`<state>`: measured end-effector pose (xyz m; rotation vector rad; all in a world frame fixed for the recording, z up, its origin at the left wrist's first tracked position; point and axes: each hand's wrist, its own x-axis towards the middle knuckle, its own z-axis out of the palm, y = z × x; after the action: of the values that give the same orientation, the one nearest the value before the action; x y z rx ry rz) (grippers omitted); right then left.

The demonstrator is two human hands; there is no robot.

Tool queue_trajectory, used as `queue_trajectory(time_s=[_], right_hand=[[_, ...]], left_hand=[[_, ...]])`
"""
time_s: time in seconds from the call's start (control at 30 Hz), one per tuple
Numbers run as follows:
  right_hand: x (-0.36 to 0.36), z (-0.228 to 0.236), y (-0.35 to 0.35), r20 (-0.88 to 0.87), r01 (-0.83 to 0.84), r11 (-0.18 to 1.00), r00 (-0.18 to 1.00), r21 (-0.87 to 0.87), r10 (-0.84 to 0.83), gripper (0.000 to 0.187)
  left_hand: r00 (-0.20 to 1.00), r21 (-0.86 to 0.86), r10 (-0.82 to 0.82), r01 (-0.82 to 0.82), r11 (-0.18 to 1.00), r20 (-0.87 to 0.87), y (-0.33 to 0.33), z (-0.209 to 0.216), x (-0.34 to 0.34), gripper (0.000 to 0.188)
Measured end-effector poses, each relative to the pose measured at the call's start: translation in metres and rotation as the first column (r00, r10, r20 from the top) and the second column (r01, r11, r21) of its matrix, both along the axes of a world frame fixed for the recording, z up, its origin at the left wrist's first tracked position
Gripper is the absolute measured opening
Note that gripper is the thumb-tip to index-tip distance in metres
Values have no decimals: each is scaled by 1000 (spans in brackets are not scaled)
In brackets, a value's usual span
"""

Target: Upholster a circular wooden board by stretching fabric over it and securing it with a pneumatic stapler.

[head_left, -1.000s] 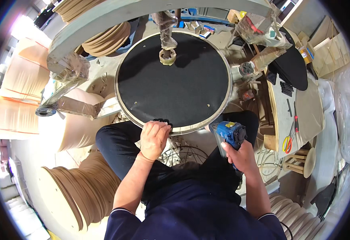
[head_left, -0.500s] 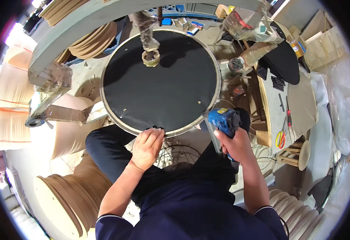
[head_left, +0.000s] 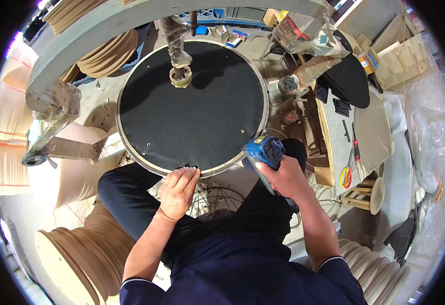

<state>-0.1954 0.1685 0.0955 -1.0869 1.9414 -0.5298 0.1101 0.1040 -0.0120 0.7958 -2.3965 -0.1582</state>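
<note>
A round board covered in black fabric (head_left: 192, 109), with a pale rim (head_left: 118, 114), lies in front of me over my knees. My left hand (head_left: 178, 189) is closed at its near edge, fingertips pinching the fabric's bunched margin against the rim. In my right hand (head_left: 285, 178) is a blue staple gun (head_left: 266, 151), gripped by its handle. The gun's nose meets or comes very close to the rim at the lower right; exact contact is hard to make out. A few small shiny metal fittings dot the fabric.
A grey frame (head_left: 126, 15) with plastic-wrapped arms (head_left: 180, 76) hangs over the board. To the right, a workbench (head_left: 334, 137) holds scissors (head_left: 345, 177), a red-handled screwdriver (head_left: 356, 147) and black strips (head_left: 341, 107). Stacked wooden discs (head_left: 82, 254) stand at lower left.
The whole view has shifted, so the scene sits further left. The staple gun has turned slightly and stays by the right rim. My left hand keeps its pinch on the fabric edge.
</note>
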Motion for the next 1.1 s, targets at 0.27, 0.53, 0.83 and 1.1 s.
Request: queue_trajectory(time_s=[0.27,0.53,0.83,1.1], right_hand=[[18,-1,6,-8,-39,996,999,-80,39,32],[28,3,6,-37,-59,997,998,-40,57,36],[35,1,7,-59,-69,997,996,21,70,41],[45,-6,9,-43,-115,992,993,-51,113,41]], left_hand=[[999,2,-3,3,1000,-41,2,0,-9,44],[1000,16,-2,3,1000,-26,8,-7,-19,49],[1000,87,-27,25,996,16,14,-7,-34,56],[999,101,-16,13,995,28,21,-5,-49,59]])
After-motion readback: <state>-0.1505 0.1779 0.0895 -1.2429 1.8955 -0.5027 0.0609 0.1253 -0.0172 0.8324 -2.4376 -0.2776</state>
